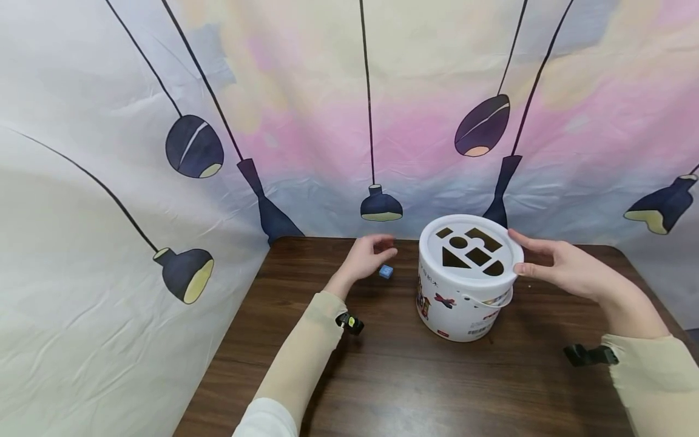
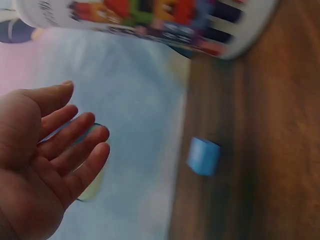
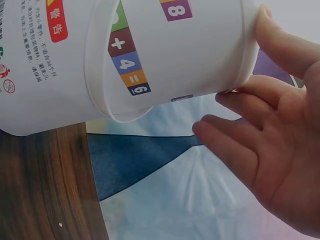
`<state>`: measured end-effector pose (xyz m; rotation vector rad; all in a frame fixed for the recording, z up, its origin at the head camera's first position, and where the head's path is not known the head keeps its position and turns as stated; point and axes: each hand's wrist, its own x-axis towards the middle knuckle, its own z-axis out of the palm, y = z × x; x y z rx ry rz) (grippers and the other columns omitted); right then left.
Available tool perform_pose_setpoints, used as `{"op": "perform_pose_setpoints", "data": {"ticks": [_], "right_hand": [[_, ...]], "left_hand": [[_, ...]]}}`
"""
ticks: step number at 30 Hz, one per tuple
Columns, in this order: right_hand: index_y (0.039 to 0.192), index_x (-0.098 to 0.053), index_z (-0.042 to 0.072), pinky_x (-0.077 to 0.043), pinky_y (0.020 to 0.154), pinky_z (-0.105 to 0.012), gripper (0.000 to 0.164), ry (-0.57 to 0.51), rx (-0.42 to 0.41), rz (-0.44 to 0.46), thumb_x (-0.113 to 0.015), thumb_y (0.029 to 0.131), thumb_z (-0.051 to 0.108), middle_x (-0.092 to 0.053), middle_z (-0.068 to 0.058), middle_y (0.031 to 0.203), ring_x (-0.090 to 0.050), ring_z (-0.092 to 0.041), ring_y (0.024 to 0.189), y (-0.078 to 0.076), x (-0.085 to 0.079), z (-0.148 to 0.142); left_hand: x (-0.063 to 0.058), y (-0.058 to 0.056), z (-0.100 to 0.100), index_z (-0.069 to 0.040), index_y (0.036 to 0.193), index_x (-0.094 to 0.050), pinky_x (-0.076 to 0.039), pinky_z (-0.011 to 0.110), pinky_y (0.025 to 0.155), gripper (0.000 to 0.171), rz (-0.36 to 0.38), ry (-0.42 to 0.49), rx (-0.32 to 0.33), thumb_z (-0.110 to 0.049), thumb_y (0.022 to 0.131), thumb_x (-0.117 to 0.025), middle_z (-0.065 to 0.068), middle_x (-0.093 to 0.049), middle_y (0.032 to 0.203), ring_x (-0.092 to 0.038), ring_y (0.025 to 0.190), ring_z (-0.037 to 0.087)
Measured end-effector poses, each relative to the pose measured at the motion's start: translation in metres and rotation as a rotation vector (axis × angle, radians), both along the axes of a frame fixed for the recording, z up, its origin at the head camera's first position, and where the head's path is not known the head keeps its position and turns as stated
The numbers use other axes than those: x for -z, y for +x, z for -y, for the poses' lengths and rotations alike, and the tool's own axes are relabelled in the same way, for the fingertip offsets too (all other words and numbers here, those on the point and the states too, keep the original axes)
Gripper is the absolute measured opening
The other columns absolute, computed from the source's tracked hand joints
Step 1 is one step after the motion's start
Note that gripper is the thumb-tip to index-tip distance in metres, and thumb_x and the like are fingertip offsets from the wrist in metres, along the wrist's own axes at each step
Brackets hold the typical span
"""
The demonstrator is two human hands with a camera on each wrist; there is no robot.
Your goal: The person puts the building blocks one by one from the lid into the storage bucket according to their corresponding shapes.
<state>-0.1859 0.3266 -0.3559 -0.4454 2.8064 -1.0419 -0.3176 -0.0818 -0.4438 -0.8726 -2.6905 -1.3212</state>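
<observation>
A white bucket [image 1: 464,303] with printed pictures stands upright on the table, a white lid [image 1: 463,274] with cut-out shapes on its top. My right hand [image 1: 568,270] holds the lid's right edge, thumb and index finger apart along the rim. In the right wrist view, the other fingers [image 3: 225,145] of that hand extend below the rim. To the bucket's left, my left hand [image 1: 368,255] hovers with loosely bent fingers and nothing in them. Close beside it on the table lies a small blue block [image 1: 386,271], also visible in the left wrist view.
The bucket's white handle [image 1: 494,301] hangs down on its near right side. The dark wooden table [image 1: 415,382] ends at the back against a painted cloth [image 1: 317,139] with lamp shapes. Each wrist wears a black strap.
</observation>
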Motion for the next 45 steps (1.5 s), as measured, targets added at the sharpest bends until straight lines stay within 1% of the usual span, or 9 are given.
{"op": "perform_pose_setpoints", "data": {"ticks": [5, 10, 13, 17, 21, 25, 34, 40, 45], "right_hand": [[0.17, -0.031, 0.013, -0.033, 0.109, -0.078, 0.083, -0.024, -0.023, -0.012, -0.077, 0.102, 0.03, -0.034, -0.02, 0.169, -0.03, -0.055, 0.152, -0.002, -0.001, 0.0], [0.169, -0.032, 0.011, -0.039, 0.106, -0.076, 0.083, 0.006, -0.015, -0.005, -0.077, 0.102, 0.031, -0.042, -0.03, 0.161, -0.037, -0.057, 0.148, -0.001, -0.004, 0.0], [0.17, -0.028, 0.009, -0.043, 0.106, -0.072, 0.085, 0.017, -0.035, 0.002, -0.076, 0.103, 0.03, -0.041, -0.032, 0.162, -0.043, -0.055, 0.144, -0.002, -0.007, 0.001], [0.17, -0.026, 0.006, -0.047, 0.105, -0.066, 0.086, 0.03, -0.059, 0.004, -0.075, 0.104, 0.03, -0.038, -0.03, 0.164, -0.049, -0.052, 0.142, -0.002, -0.01, 0.003], [0.169, -0.027, 0.004, -0.047, 0.106, -0.065, 0.085, 0.05, -0.064, 0.0, -0.074, 0.104, 0.031, -0.039, -0.031, 0.163, -0.047, -0.053, 0.143, -0.001, -0.012, 0.004], [0.169, -0.029, 0.004, -0.053, 0.103, -0.04, 0.083, 0.073, -0.067, -0.011, -0.074, 0.104, 0.03, -0.042, -0.029, 0.162, -0.046, -0.05, 0.144, 0.0, -0.012, 0.002], [0.17, -0.024, 0.004, -0.048, 0.092, -0.017, 0.083, 0.022, -0.081, 0.026, -0.071, 0.106, 0.027, -0.038, -0.031, 0.164, -0.05, -0.05, 0.14, -0.001, -0.01, 0.002], [0.169, -0.022, -0.001, -0.051, 0.09, -0.016, 0.089, 0.011, -0.086, 0.027, -0.075, 0.103, 0.026, -0.045, -0.032, 0.159, -0.054, -0.049, 0.137, -0.004, -0.013, 0.004], [0.167, -0.025, -0.004, -0.049, 0.09, -0.014, 0.089, 0.027, -0.091, 0.026, -0.077, 0.102, 0.026, -0.041, -0.032, 0.162, -0.055, -0.047, 0.137, -0.005, -0.018, 0.006]], "left_hand": [[0.021, -0.002, 0.005, -0.007, 0.14, -0.07, -0.057, 0.038, 0.098, 0.037, 0.051, -0.083, -0.009, -0.022, 0.106, -0.071, 0.008, -0.075, 0.125, -0.07, 0.114, 0.022], [0.031, -0.003, 0.005, -0.003, 0.139, -0.071, -0.058, 0.038, 0.093, 0.037, 0.054, -0.164, 0.009, -0.018, 0.105, -0.072, 0.009, -0.076, 0.122, -0.072, 0.108, 0.022], [0.036, -0.003, 0.005, -0.002, 0.14, -0.07, -0.058, 0.038, 0.094, 0.038, 0.06, -0.206, 0.026, -0.017, 0.105, -0.072, 0.011, -0.075, 0.127, -0.072, 0.11, 0.024], [0.039, -0.004, 0.006, -0.003, 0.14, -0.07, -0.057, 0.039, 0.098, 0.039, 0.061, -0.242, 0.032, -0.017, 0.104, -0.074, 0.011, -0.073, 0.133, -0.07, 0.114, 0.026], [0.042, -0.004, 0.004, -0.002, 0.139, -0.07, -0.057, 0.04, 0.097, 0.039, 0.049, -0.232, 0.025, -0.012, 0.102, -0.075, 0.011, -0.072, 0.134, -0.07, 0.114, 0.028], [0.046, -0.006, 0.001, -0.003, 0.139, -0.071, -0.056, 0.04, 0.099, 0.039, 0.025, -0.235, 0.002, -0.011, 0.101, -0.076, 0.011, -0.07, 0.136, -0.068, 0.118, 0.028], [0.055, -0.011, -0.001, -0.005, 0.138, -0.072, -0.053, 0.04, 0.105, 0.039, 0.05, -0.293, -0.052, -0.015, 0.101, -0.077, 0.011, -0.069, 0.138, -0.064, 0.128, 0.028], [0.057, -0.014, -0.001, -0.009, 0.137, -0.073, -0.054, 0.039, 0.102, 0.038, 0.059, -0.346, -0.055, -0.018, 0.101, -0.078, 0.009, -0.07, 0.137, -0.065, 0.124, 0.027], [0.058, -0.016, -0.001, -0.011, 0.136, -0.074, -0.054, 0.038, 0.101, 0.038, 0.07, -0.377, -0.051, -0.022, 0.1, -0.079, 0.008, -0.071, 0.135, -0.066, 0.122, 0.026]]}}
